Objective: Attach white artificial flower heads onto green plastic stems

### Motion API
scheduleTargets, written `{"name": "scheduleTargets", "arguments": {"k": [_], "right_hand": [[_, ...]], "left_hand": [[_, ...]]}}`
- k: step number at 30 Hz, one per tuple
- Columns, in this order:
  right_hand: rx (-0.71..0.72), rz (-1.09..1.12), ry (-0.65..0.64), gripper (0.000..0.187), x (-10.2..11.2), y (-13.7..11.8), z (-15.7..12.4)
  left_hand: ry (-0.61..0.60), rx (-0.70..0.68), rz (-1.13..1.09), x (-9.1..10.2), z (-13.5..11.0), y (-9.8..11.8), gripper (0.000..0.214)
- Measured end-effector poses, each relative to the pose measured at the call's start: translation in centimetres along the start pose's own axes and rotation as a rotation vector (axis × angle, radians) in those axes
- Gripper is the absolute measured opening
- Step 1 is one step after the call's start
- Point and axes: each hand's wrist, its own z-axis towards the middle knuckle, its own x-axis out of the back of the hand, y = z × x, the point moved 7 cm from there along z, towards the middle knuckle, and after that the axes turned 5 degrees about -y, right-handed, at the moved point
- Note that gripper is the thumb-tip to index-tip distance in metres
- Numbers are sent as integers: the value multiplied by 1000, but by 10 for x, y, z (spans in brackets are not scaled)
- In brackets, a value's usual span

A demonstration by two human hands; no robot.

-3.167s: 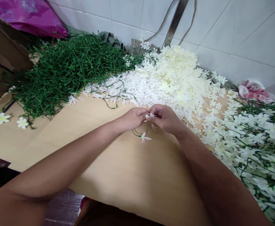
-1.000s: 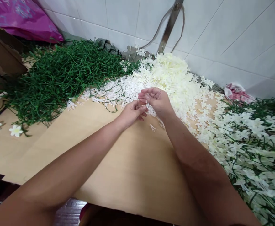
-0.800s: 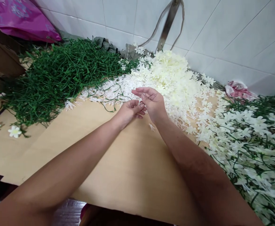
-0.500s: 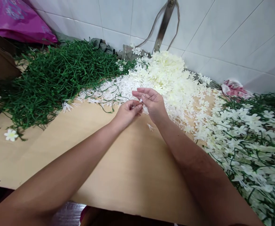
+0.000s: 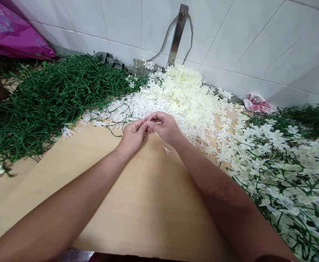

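My left hand [image 5: 132,135] and my right hand [image 5: 165,128] meet fingertip to fingertip above the front of the white pile. Thin white strands of an artificial flower stamen [image 5: 149,119] stick up between them, pinched in my right fingers. My left thumb and fingers are pressed together too, but what they pinch is hidden. Just beyond lies a heap of loose white stamens [image 5: 137,103], with cream-white fabric petals [image 5: 185,85] piled behind. One separate stamen [image 5: 168,150] rests on the board below my right wrist.
Green plastic stems [image 5: 66,87] form a large heap on the left. To the right, assembled white flowers on stems [image 5: 279,171] are massed beside my right forearm. Also about are a brown board [image 5: 126,203], a pink bag [image 5: 14,34], a stained cloth [image 5: 257,103] and a metal bar [image 5: 178,34] against the tiled wall.
My hands have come together, and my right fingers, stretched out before, have curled in. White strands now show between the fingertips. The whole view has shifted slightly.
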Motion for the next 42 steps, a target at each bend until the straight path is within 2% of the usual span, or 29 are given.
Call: {"name": "scheduleTargets", "arguments": {"k": [2, 4, 8, 10, 12, 14, 17, 22, 24, 26, 30, 32, 34, 39, 42], "right_hand": [[-1, -78, -7, 18, 4, -4, 1], [35, -225, 45, 10, 19, -13, 1], [212, -726, 294, 7, 69, -39, -6], [176, -990, 288, 7, 85, -38, -8], [109, -1151, 238, 11, 92, -31, -8], [70, -1217, 234, 12, 96, -23, -8], [80, -1222, 307, 13, 102, -19, -10], [311, -1049, 451, 14, 117, -34, -15], [419, -1004, 435, 13, 107, -43, -16], [522, -986, 352, 11, 83, -50, -16], [633, -986, 31, 17, 17, -49, -15], [650, -967, -75, 19, -4, -45, -16], [643, -938, -110, 19, -11, -43, -18], [623, -885, -152, 16, -8, -41, -19], [563, -761, -106, 12, -1, -44, -17]], "left_hand": [[-24, 20, -3, -3, 0, -2, 25], [-45, 43, -1, -5, -1, -4, 24], [-61, 39, 77, -8, -3, -5, 23], [-64, 7, 173, -9, -3, -5, 24], [-74, -34, 273, -10, -4, -4, 25], [-89, -67, 347, -11, -4, -3, 26], [-106, -78, 383, -12, -5, -3, 27], [-64, -67, 289, -10, -5, 1, 19], [-47, -16, 182, -10, -6, 0, 14], [-38, 52, 5, -8, -5, -1, 15], [-20, 161, -334, -2, -3, -5, 29], [-14, 194, -405, 2, -2, -6, 30], [-8, 213, -422, 6, -1, -7, 29], [-15, 289, -397, 6, -2, -8, 22], [-3, 293, -388, 7, -2, -7, 19]]}}
